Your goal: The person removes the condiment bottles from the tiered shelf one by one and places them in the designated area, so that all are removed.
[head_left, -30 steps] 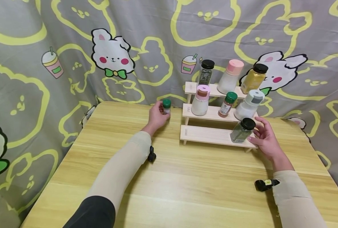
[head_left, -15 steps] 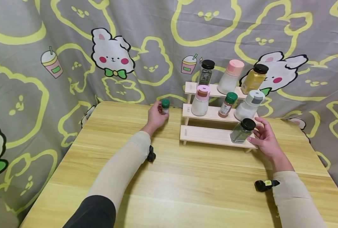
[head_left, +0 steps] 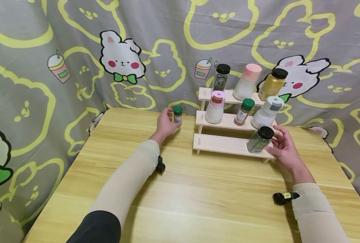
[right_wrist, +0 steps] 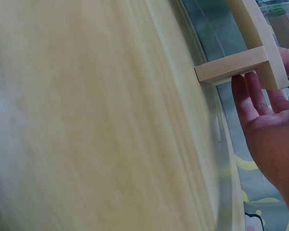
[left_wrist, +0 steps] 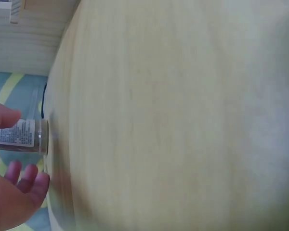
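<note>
left hand: the bare left hand (head_left: 166, 122), at the centre of the frame, has thumb and fingers curled round the jar; the left wrist view shows the thumb lying across its label.
jar: a small round clear jar with a green cap (head_left: 177, 118), upright near the table's far edge, left of the rack; whether its base touches the wood is hard to tell.
right hand: the bare right hand (head_left: 284, 150), right of centre, grips the bottom step's right end, thumb above and fingers under, against the leg.
rack: a three-step pale wooden rack (head_left: 219, 143), right of centre.
bottom step: a square clear jar with a black cap and green contents (head_left: 260, 140), at the right end, beside the right thumb.
middle step: a lilac-capped glass bottle of white contents (head_left: 214, 111), a green-capped jar of reddish contents (head_left: 242, 115) and a grey-and-white-capped bottle (head_left: 263, 116).
top step: a black-capped jar of dark contents (head_left: 220, 81), a pink-capped bottle (head_left: 243, 87) and a yellow jar with a black cap (head_left: 271, 87).
table: light wood-grain tabletop (head_left: 198, 202), filling the lower frame.
</note>
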Demonstrator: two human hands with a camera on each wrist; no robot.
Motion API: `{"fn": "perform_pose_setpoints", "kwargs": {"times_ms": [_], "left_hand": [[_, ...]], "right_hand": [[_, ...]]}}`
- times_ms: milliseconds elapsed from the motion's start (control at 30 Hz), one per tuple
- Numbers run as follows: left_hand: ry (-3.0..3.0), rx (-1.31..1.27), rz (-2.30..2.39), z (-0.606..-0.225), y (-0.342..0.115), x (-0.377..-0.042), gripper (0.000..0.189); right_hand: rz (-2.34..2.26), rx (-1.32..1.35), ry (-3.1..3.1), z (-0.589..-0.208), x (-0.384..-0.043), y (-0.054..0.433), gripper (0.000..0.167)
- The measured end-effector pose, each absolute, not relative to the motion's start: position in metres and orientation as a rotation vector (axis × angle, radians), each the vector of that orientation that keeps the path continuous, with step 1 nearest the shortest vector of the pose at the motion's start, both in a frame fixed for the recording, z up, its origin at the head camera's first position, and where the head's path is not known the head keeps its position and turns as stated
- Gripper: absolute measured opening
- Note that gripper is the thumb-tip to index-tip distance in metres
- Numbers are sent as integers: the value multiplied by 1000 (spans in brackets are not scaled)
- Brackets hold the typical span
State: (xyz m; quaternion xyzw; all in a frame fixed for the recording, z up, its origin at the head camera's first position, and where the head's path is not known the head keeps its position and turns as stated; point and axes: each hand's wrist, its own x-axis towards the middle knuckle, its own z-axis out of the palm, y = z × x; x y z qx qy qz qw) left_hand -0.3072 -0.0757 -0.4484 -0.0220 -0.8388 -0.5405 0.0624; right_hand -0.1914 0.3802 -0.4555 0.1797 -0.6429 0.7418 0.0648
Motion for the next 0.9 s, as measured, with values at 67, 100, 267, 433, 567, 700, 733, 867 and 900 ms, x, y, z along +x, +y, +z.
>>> {"fn": "perform_pose_setpoints", "kwargs": {"times_ms": [67,100,267,433,567,700,733,867,900], "left_hand": [[-2534,-53,-1643,-448,-76,-306,68],[-2536,-48,-1645,-447,-77,-305,69],[-2547,-21,-1627,-443,-78,-296,75],[-2495,-2,-1638,-439,-76,-286,77],[-2457,42,-1643,-434,-71,-274,80],[-2416,41,-1635,-428,-67,-261,80],[-2406,33,-1634,-427,-66,-258,79],[-2355,36,-1626,-422,-58,-245,77],[-2345,46,-1624,-421,-56,-243,77]], "right_hand": [[2235,543,-1943,-455,-192,380,92],[2234,544,-1945,-455,-192,380,92],[2222,541,-1956,-456,-192,381,92],[2233,541,-1947,-456,-192,381,92],[2248,545,-1927,-456,-193,380,93],[2244,544,-1923,-456,-194,380,93],[2241,544,-1925,-456,-194,380,93],[2234,543,-1937,-456,-193,381,92],[2234,545,-1940,-456,-193,381,92]]}}
